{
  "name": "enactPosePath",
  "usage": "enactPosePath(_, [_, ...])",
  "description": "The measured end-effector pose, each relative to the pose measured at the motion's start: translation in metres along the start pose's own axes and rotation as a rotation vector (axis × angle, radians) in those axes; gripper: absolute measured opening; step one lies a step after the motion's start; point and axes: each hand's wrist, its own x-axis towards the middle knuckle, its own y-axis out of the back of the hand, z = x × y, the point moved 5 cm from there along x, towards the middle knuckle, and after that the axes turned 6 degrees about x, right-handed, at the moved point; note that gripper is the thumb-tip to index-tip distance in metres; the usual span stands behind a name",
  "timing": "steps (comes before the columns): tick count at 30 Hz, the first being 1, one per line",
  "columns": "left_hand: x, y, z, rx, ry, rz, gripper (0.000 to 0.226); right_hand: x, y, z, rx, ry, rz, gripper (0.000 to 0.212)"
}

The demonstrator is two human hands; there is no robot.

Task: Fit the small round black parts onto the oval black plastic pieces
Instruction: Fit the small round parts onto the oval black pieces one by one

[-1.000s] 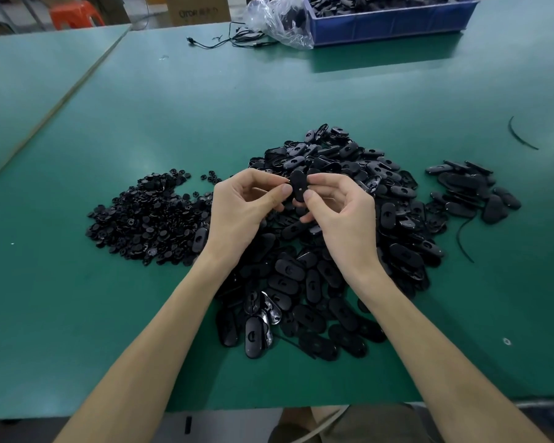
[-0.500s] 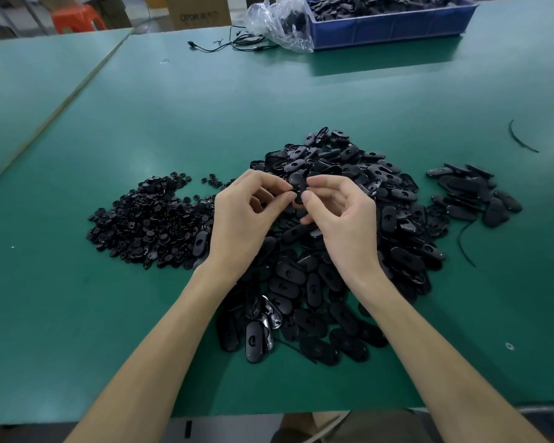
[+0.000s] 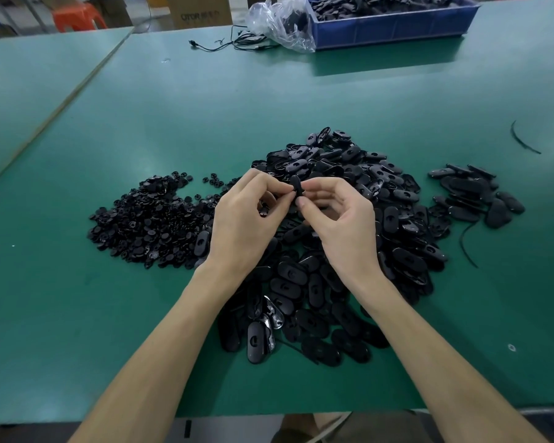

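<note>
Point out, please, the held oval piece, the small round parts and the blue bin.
held oval piece (image 3: 296,185): head view, its upper end.
small round parts (image 3: 147,219): head view, middle of the heap.
blue bin (image 3: 394,28): head view, front wall.

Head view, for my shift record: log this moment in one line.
left hand: pinches oval black plastic piece | right hand: pinches it too | fit: cannot tell

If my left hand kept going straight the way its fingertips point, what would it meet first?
The left hand would press into the oval piece pinched at its fingertips, then likely the right hand just beyond; depth is unclear.
</note>
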Motion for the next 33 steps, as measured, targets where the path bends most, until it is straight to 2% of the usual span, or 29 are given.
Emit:
enactPosePath(6, [0.002, 0.000, -0.002, -0.074, 0.029, -0.024, 0.005, 0.002, 0.000, 0.001, 0.000, 0.001, -0.013, 0.019])
enactPosePath(11, [0.003, -0.005, -0.007, -0.180, 0.186, -0.108, 0.011, 0.004, 0.002, 0.002, 0.057, -0.012, -0.005, 0.018])
enactPosePath(15, [0.003, -0.004, -0.011, -0.286, 0.305, -0.119, 0.023, 0.002, 0.001, 0.000, 0.046, -0.007, -0.030, 0.020])
enactPosePath(20, [0.002, -0.005, -0.014, -0.409, 0.380, -0.139, 0.048, 0.003, 0.001, -0.002, 0.030, 0.000, -0.048, 0.023])
enactPosePath(27, [0.002, -0.011, -0.016, -0.571, 0.449, -0.220, 0.033, 0.003, 0.000, -0.003, 0.021, 0.013, -0.060, 0.023])
enactPosePath(33, [0.000, -0.013, -0.017, -0.691, 0.524, -0.274, 0.030, 0.003, -0.001, -0.004, 0.015, 0.033, -0.053, 0.021])
